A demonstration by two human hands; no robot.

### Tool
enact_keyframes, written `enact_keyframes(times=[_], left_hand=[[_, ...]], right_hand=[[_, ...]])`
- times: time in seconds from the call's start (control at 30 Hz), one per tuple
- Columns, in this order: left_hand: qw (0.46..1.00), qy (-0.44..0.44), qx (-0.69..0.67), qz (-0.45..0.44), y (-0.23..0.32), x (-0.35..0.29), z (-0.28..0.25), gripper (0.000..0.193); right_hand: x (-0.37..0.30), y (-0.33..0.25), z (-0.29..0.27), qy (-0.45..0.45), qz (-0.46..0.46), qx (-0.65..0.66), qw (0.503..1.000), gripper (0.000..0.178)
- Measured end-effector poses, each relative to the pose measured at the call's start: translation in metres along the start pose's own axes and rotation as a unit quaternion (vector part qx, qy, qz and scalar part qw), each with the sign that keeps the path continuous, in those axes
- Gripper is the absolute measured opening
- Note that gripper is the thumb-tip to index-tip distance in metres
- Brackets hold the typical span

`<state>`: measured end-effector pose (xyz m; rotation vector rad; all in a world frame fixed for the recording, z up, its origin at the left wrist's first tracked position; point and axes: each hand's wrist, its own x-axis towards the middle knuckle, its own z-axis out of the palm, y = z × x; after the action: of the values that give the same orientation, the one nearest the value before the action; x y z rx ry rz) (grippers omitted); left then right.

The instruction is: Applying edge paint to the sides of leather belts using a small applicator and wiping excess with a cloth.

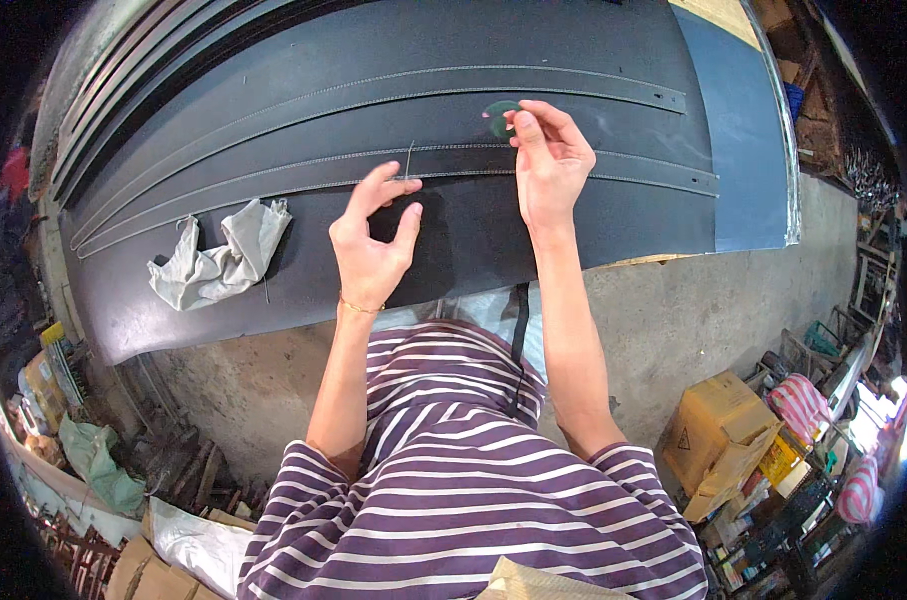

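Two long black straps with pale stitched edges lie across a black sheet-covered table; the far strap (454,85) and the near strap (274,180) curve toward each other at the left. My right hand (554,170) is raised over the near strap, its thumb and fingers pinched on a thin, round, dark green see-through disc (502,118). Above the same strap hovers my left hand (374,230), thumb and fingers apart. A thin needle-like piece (410,160) shows by its fingertips; whether they touch it I cannot tell. A crumpled grey-white cloth (224,258) lies left of that hand.
Several dark strips (124,90) are stacked along the table's far left. A blue-grey panel (749,140) adjoins the right end. Behind me on the right stands a cardboard box (719,435) beside pink striped bags (800,405); a green sack (99,460) lies at the left.
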<state>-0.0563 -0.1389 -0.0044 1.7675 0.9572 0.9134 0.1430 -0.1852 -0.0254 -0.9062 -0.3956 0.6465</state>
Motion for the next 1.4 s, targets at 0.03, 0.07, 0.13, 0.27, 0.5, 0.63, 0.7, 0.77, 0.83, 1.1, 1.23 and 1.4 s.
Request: enact_keyframes(times=[0.03,0.07,0.13,0.27,0.5,0.63,0.7,0.77,0.83,1.1,1.23,1.4], left_hand=[[1.000,-0.023,0.014,0.013,0.000,-0.003,-0.002,0.046],[0.998,-0.045,0.027,0.027,-0.001,-0.004,-0.003,0.044],[0.999,-0.045,0.021,0.013,-0.002,-0.004,-0.006,0.045],[0.996,-0.004,-0.053,-0.077,-0.001,0.001,-0.003,0.052],[0.979,-0.068,0.145,-0.126,0.028,0.015,-0.008,0.013],[0.983,-0.080,0.120,-0.112,0.020,0.014,-0.012,0.009],[0.988,-0.089,0.097,-0.086,0.014,0.010,-0.014,0.008],[0.990,-0.100,0.043,-0.088,0.014,0.006,-0.018,0.008],[0.992,-0.104,0.034,-0.068,0.011,0.005,-0.021,0.009],[0.994,-0.027,0.094,0.045,0.002,-0.012,-0.008,0.017],[0.989,-0.052,0.106,0.094,-0.003,-0.011,-0.011,0.017],[0.989,-0.066,0.089,0.099,-0.006,-0.008,-0.014,0.016]], right_hand=[[-0.002,0.000,0.004,-0.008,-0.017,-0.076,0.997,0.017],[-0.004,-0.001,0.008,-0.016,-0.033,-0.152,0.988,0.018],[-0.006,-0.003,0.016,-0.021,-0.018,-0.167,0.986,0.019],[-0.007,0.001,0.019,-0.029,-0.034,-0.223,0.974,0.019],[-0.009,-0.002,0.020,-0.019,-0.052,-0.245,0.968,0.019],[-0.008,0.000,0.022,-0.020,-0.049,-0.235,0.971,0.019],[-0.009,0.001,0.022,-0.015,-0.048,-0.248,0.968,0.018],[-0.008,0.000,0.021,-0.020,-0.052,-0.250,0.967,0.018],[-0.009,-0.002,0.022,-0.027,-0.056,-0.251,0.966,0.018],[-0.014,-0.001,0.040,-0.160,-0.032,-0.330,0.930,0.013],[-0.013,0.006,0.039,-0.202,-0.079,-0.403,0.889,0.013],[-0.011,0.007,0.036,-0.245,-0.092,-0.407,0.875,0.014]])
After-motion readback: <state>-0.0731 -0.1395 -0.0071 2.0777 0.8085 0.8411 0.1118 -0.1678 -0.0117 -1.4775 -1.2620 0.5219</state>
